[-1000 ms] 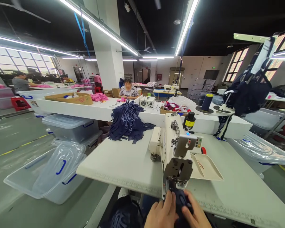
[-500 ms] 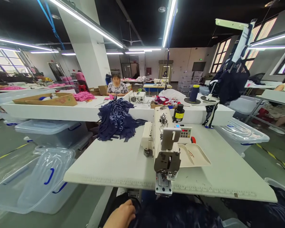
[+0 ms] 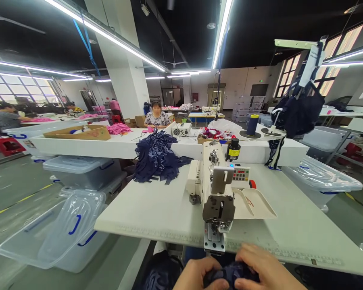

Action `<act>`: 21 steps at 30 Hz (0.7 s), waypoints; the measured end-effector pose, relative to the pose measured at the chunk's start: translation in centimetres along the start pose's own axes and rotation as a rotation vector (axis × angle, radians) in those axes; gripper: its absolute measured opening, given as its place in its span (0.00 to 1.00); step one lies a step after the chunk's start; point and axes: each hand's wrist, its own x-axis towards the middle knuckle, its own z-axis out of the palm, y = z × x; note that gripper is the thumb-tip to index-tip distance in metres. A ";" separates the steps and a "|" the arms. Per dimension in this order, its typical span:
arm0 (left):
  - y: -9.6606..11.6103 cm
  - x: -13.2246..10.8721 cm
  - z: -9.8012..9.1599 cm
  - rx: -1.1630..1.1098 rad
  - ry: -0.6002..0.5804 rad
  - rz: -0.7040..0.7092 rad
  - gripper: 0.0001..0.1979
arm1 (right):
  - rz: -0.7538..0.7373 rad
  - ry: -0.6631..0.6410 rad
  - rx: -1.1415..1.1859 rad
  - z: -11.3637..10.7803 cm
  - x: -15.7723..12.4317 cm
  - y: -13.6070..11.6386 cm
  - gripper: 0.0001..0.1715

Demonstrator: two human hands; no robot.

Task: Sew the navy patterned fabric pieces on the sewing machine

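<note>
A broad white rectangular worktable (image 3: pixel 157 209) carries a cream industrial sewing machine (image 3: pixel 215 189), a shallow cream plastic tray (image 3: pixel 254 204) just beside it on the right, and a heap of navy patterned fabric pieces (image 3: pixel 159 157) at its far left edge.

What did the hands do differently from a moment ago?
A second ago both hands pressed dark cloth under the sewing machine needle. Then they dropped away, with only the left showing. Now the left hand and right hand are back together, holding a small dark cloth piece in front of the table edge. The machine and the blue fabric pile stayed put.
</note>
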 end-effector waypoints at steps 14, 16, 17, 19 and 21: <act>-2.7 1.3 -0.4 0.934 0.874 0.708 0.17 | -0.045 0.265 0.382 4.5 6.5 1.2 0.19; -2.8 1.9 0.2 1.028 0.863 0.882 0.19 | -0.067 0.290 0.363 4.4 6.8 1.3 0.19; -2.8 2.2 0.6 1.043 0.876 0.910 0.19 | -0.074 0.301 0.350 4.2 6.9 1.4 0.19; -2.9 2.5 1.3 1.060 0.945 0.890 0.18 | -0.093 0.312 0.336 3.8 7.2 1.7 0.18; -3.2 2.8 1.9 1.087 0.985 0.857 0.18 | -0.119 0.321 0.335 3.4 7.8 1.9 0.17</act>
